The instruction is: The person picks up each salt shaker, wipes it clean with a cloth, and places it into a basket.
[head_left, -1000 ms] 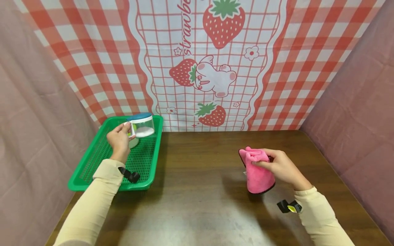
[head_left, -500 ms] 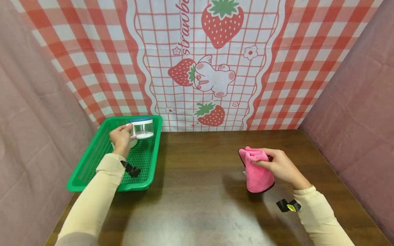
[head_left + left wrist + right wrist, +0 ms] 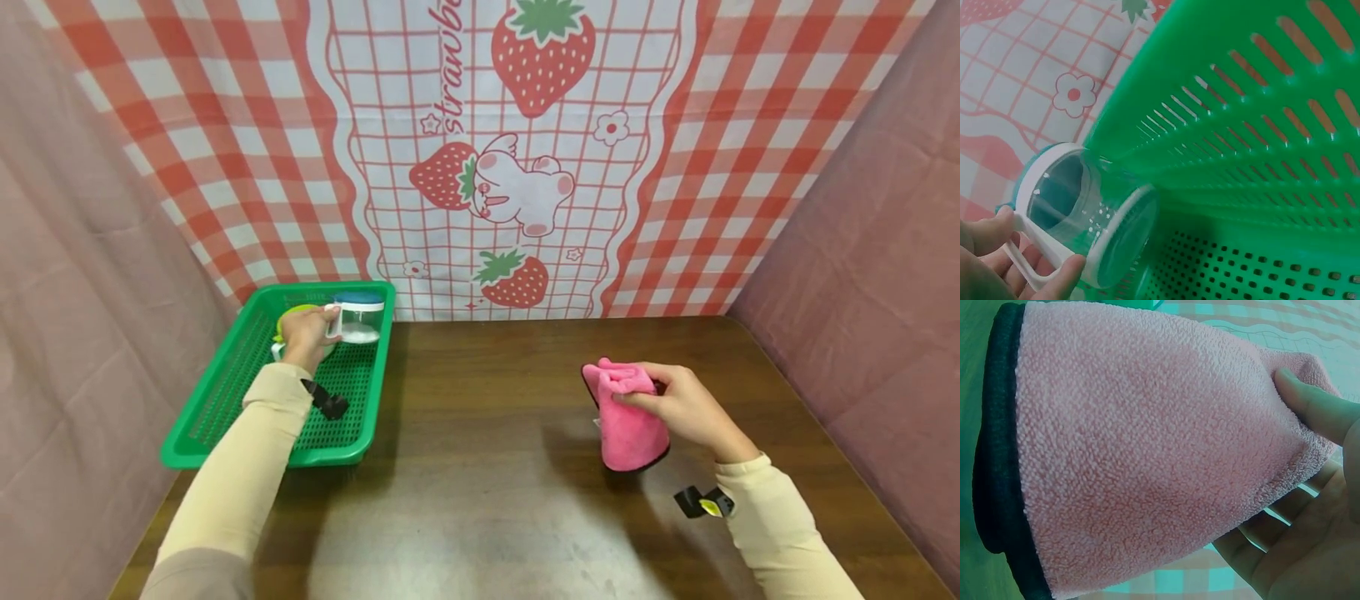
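Note:
In the head view my left hand (image 3: 305, 335) grips the white handle of a clear jar (image 3: 362, 323) with a blue lid. The left wrist view shows the jar (image 3: 1088, 206) tilted inside the green basket (image 3: 1260, 150), close to its wall, with white grains or specks inside. Behind my left hand, a second container (image 3: 296, 315) with a lime-green lid stands in the basket, partly hidden. My right hand (image 3: 678, 408) pinches a folded pink cloth (image 3: 633, 429) with dark edging by its top; the cloth hangs down over the table.
The basket's near rim (image 3: 330, 456) lies at the table's left side. A brown wooden table (image 3: 465, 467) stretches between the two hands. A red-and-white checked strawberry curtain (image 3: 525, 183) stands at the back, with pink curtains (image 3: 862, 250) on both sides.
My left hand has moved slightly right and lowered the jar deeper into the basket, uncovering the lime-green lid. My right hand and the cloth stay in place.

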Motion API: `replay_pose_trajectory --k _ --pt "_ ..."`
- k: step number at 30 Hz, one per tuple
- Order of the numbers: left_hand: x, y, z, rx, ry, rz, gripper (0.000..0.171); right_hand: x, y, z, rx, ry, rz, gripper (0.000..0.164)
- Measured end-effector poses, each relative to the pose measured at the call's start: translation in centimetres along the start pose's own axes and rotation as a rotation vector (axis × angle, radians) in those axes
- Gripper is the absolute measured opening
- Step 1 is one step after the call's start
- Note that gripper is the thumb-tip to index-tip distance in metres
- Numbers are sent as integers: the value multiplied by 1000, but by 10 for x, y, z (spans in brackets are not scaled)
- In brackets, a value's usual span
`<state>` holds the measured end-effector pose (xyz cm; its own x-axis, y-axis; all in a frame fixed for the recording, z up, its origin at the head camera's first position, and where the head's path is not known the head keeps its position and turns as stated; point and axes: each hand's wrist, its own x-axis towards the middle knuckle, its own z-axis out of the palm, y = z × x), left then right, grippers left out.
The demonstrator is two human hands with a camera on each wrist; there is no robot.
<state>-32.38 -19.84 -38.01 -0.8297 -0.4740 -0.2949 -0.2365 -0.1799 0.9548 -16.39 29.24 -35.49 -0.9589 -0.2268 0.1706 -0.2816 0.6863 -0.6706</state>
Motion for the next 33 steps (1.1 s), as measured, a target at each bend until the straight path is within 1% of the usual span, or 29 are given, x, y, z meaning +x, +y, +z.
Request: replay_pose_trajectory --k 4,7,8,11,14,15,16,19,23,26,29,33 --pt "4 -3 -2 -8 9 -60 41 0 0 1 -2 -11 0 36" --pt "6 -7 -3 -1 -2 -70 50 1 -1 2 -5 -18 4 37" --pt "7 -9 -4 -23 -6 -58 48 2 -1 2 -6 -20 4 37" --pt "8 -12 -6 -28 -10 -62 48 3 -1 3 -9 -23 -3 37" --pt "8 -12 -6 -29 -14 -90 46 3 -2 4 -8 -28 -4 37" --pt "8 -11 -5 2 -17 -111 49 3 -3 4 -9 -28 -4 38" --pt "8 -10 -5 5 -25 -124 50 3 -3 3 -8 -29 0 38" --pt "8 -7 -7 68 -60 -157 55 2 -5 3 -11 -24 5 37" --pt "9 -6 -10 140 -112 -181 60 3 -4 3 -2 -25 -2 35" --pt "12 -7 -12 176 -151 -182 60 4 -3 3 -3 -31 -2 34" --pt "13 -8 -14 253 -175 -165 60 6 -2 3 -19 -38 0 35" --pt "13 -11 -17 337 -176 -139 58 8 -3 4 -36 -38 -11 33"
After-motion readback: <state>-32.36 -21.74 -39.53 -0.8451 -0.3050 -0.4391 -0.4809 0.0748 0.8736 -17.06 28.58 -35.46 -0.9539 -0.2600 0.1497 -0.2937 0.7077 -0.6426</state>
